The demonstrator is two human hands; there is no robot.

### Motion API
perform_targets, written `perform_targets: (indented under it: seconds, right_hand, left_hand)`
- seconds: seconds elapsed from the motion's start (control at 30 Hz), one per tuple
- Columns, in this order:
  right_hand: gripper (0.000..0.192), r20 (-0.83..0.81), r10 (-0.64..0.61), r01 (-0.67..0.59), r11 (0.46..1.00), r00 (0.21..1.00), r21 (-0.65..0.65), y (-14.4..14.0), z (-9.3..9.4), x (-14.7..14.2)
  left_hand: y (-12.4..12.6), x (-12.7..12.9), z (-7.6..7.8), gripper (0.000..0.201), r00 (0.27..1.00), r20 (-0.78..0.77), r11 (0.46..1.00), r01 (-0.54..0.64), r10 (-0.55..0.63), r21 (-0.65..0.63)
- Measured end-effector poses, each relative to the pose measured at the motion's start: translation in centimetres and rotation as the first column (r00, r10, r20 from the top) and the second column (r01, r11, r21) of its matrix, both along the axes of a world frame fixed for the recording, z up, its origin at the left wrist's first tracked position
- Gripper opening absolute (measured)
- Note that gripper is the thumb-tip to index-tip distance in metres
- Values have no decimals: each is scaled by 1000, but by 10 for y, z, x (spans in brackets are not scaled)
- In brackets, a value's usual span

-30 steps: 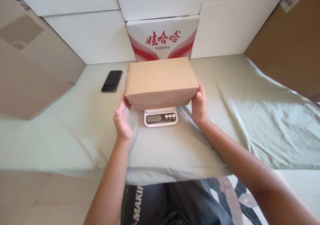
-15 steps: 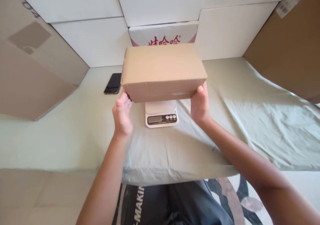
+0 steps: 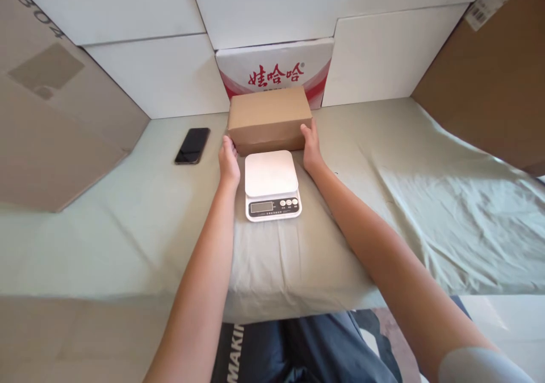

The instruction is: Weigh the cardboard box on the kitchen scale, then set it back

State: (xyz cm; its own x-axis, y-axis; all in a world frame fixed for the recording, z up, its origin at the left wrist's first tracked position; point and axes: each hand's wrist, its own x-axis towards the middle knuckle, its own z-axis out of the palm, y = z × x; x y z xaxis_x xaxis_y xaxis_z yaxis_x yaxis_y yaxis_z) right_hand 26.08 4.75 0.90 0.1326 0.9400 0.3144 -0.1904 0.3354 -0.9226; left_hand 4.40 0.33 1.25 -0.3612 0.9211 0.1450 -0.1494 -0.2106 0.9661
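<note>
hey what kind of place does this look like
Probably a makeshift parcel-weighing spot: a small digital scale on a cloth-covered table, a plain cardboard box between both hands, and big cartons walling it in.

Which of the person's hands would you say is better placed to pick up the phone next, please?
Left, probably. The left hand rests at the cardboard box end nearest the phone; the right hand is across the box.

The cardboard box [image 3: 269, 117], a second ago resting on the scale [image 3: 272, 184] and then lifted above it, now sits higher in the frame behind the scale, whose platform is uncovered; the left hand [image 3: 229, 162] and right hand [image 3: 310, 147] have followed, gripping its ends.
</note>
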Motion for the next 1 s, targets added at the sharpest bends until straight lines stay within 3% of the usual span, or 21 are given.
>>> perform_targets:
  seconds: [0.17, 0.33, 0.6, 0.8, 1.0]
  right_hand:
    - [83, -10, 47, -47, 998, 999, -40, -5, 6, 1]
    - [84, -19, 75, -76, 996, 997, -51, -2, 3, 0]
    - [102, -64, -138, 128, 982, 988, -139, 25, -13, 44]
    - [90, -45, -137, 128, 979, 990, -161, 29, -21, 54]
    - [96, -59, -112, 101, 980, 992, -171, 23, -17, 44]
  left_hand:
    - [0, -2, -2, 96, 999, -26, 999, -33, 34, 28]
    - [0, -5, -3, 94, 996, -60, 997, -70, 71, 15]
    - [-1, -35, 1, 93, 982, -56, 983, -181, 179, -32]
    - [-2, -38, 1, 86, 982, -56, 982, -184, 181, -43]
    - [-6, -32, 2, 86, 984, -48, 984, -175, 173, -36]
